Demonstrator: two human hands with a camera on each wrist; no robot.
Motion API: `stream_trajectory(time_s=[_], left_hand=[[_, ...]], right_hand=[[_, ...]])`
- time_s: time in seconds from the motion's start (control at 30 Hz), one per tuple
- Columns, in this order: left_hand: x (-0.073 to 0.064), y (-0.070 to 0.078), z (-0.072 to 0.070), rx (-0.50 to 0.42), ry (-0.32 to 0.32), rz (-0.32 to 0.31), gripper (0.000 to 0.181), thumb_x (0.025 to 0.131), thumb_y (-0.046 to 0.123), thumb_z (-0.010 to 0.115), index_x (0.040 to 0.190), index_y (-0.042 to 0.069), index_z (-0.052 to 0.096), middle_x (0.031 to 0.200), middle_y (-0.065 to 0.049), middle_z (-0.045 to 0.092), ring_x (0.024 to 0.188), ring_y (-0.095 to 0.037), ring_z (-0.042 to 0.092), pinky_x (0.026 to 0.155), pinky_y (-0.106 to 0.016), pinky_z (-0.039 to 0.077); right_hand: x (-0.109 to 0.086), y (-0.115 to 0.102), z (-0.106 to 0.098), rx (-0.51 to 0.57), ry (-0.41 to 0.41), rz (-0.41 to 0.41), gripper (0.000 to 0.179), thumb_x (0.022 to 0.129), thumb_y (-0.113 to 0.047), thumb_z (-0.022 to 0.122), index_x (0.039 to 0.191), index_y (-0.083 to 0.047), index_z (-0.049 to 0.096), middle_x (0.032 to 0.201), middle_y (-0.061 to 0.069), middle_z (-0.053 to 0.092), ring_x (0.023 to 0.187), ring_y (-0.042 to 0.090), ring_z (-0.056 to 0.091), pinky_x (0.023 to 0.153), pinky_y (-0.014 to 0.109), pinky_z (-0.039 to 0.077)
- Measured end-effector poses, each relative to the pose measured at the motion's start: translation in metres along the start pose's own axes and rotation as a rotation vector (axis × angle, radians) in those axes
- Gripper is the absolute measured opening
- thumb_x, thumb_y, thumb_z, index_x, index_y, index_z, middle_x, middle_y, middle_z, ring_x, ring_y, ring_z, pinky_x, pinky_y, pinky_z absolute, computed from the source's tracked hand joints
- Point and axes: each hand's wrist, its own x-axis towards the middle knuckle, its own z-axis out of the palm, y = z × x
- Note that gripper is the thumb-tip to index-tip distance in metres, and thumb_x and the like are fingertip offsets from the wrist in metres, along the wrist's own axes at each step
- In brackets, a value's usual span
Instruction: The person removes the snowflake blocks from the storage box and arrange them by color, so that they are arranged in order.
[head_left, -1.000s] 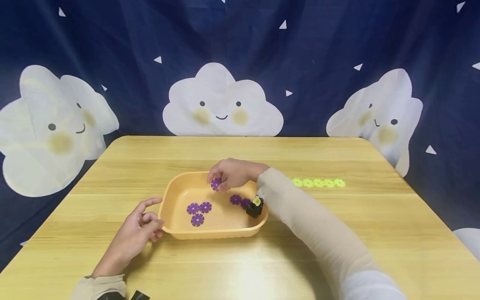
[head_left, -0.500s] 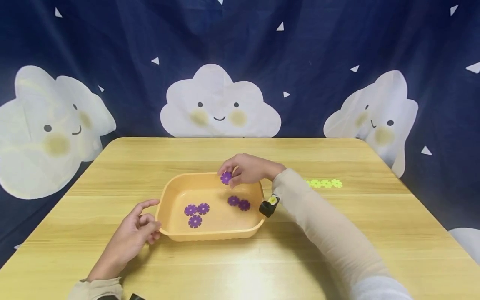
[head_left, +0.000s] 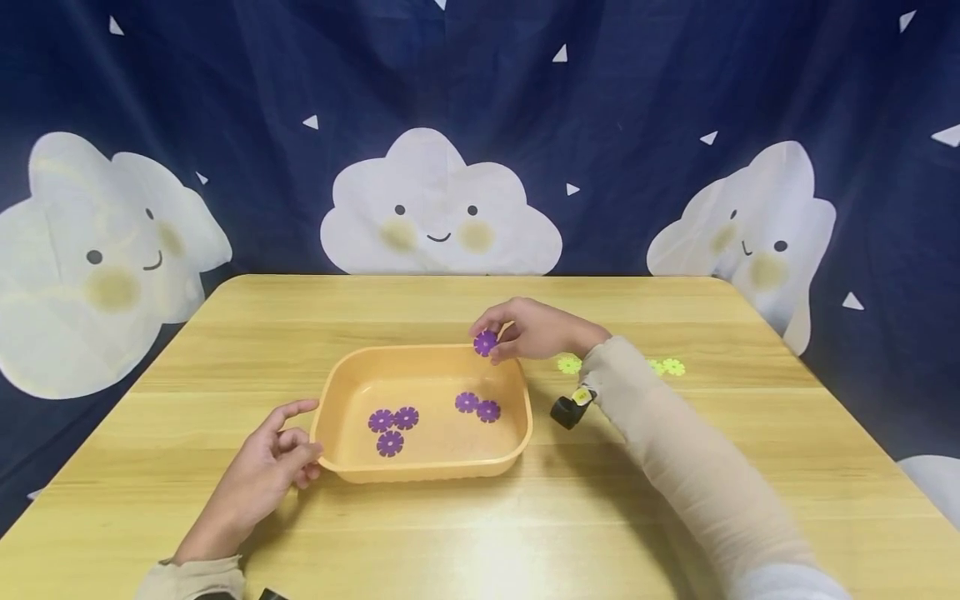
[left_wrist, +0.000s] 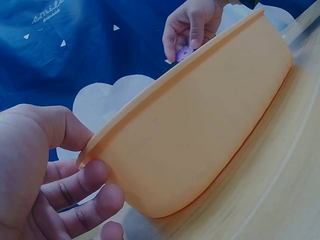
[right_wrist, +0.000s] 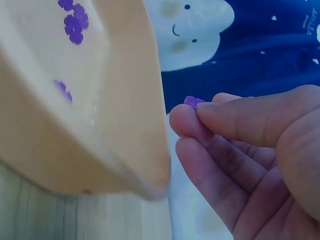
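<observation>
My right hand (head_left: 536,327) pinches a purple flower-shaped disc (head_left: 484,342) between thumb and fingers, over the back right corner of an orange plastic basin (head_left: 420,472). In the right wrist view only a sliver of that disc (right_wrist: 191,101) shows between the fingertips. My left hand (head_left: 267,457) grips the basin's left rim, thumb on one side and fingers curled at the other, as the left wrist view shows. Inside the basin lie three purple discs (head_left: 390,442) grouped at the left and two more (head_left: 487,411) side by side at the right.
Behind the basin's right side, yellow-green flower discs (head_left: 569,365) lie in a row on the wooden table (head_left: 420,542), partly covered by my right sleeve (head_left: 675,450). A dark blue curtain (head_left: 600,100) with smiling clouds hangs behind the table.
My right hand has carried the purple disc rightward and away from me, from over the basin's middle to its back right corner. The left hand has kept its grip on the rim.
</observation>
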Motion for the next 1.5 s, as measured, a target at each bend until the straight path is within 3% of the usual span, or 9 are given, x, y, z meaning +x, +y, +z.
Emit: stream_trajectory(time_s=[0.23, 0.57, 0.93, 1.5], left_hand=[[-0.001, 0.001, 0.000, 0.002, -0.001, 0.006, 0.057, 0.094, 0.001, 0.054, 0.145, 0.007, 0.030, 0.084, -0.011, 0.059, 0.072, -0.021, 0.060, 0.062, -0.029, 0.053], [-0.002, 0.000, -0.001, 0.018, -0.006, -0.002, 0.058, 0.094, 0.002, 0.055, 0.146, 0.007, 0.029, 0.084, -0.010, 0.060, 0.072, -0.022, 0.060, 0.062, -0.029, 0.052], [0.000, -0.001, 0.000, 0.019, -0.008, -0.007, 0.058, 0.095, 0.002, 0.054, 0.147, 0.007, 0.028, 0.085, -0.011, 0.060, 0.072, -0.022, 0.059, 0.061, -0.029, 0.052], [-0.001, 0.000, 0.000, -0.001, 0.000, -0.009, 0.057, 0.095, 0.003, 0.054, 0.146, 0.007, 0.029, 0.085, -0.011, 0.058, 0.073, -0.022, 0.059, 0.061, -0.029, 0.052]], right_hand=[[-0.015, 0.008, -0.008, 0.047, 0.023, 0.028, 0.035, 0.084, 0.009, 0.068, 0.118, 0.001, 0.064, 0.101, 0.006, 0.067, 0.096, 0.020, 0.064, 0.084, 0.028, 0.054], [-0.035, 0.025, -0.015, 0.005, 0.055, 0.049, 0.034, 0.084, 0.007, 0.069, 0.117, -0.001, 0.065, 0.099, 0.005, 0.067, 0.095, 0.019, 0.063, 0.091, 0.031, 0.052], [-0.058, 0.040, -0.017, 0.065, 0.076, 0.086, 0.036, 0.083, 0.009, 0.069, 0.118, 0.005, 0.062, 0.099, 0.012, 0.065, 0.093, 0.025, 0.064, 0.079, 0.032, 0.057], [-0.083, 0.063, -0.018, 0.033, 0.098, 0.088, 0.035, 0.081, 0.009, 0.071, 0.115, 0.010, 0.061, 0.094, 0.007, 0.067, 0.091, 0.023, 0.063, 0.088, 0.033, 0.053]])
